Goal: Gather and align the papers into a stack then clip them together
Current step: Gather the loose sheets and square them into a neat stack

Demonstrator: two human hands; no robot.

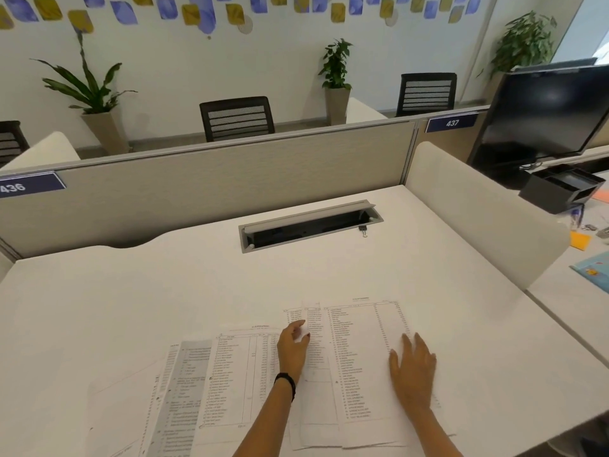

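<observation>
I see the papers [230,374] fanned out and overlapping on the near part of the white counter [131,291], not yet squared. Left hand [292,346] pinches a middle sheet's edge, prob. to drag it over. Right hand [413,367] lies flat, fingers straight, pinning the rt sheet vs sliding. Binder clip [363,229] waits well apart, by the cable tray [306,216]. Beyond: grey partition [230,179], chairs, potted plants.

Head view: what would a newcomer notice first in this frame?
White printed paper sheets lie fanned out, overlapping, along the near edge of the white desk. The left hand pinches one sheet's edge while the right hand rests flat on the rightmost sheet. A small black binder clip sits far back beside the grey cable hatch.
</observation>
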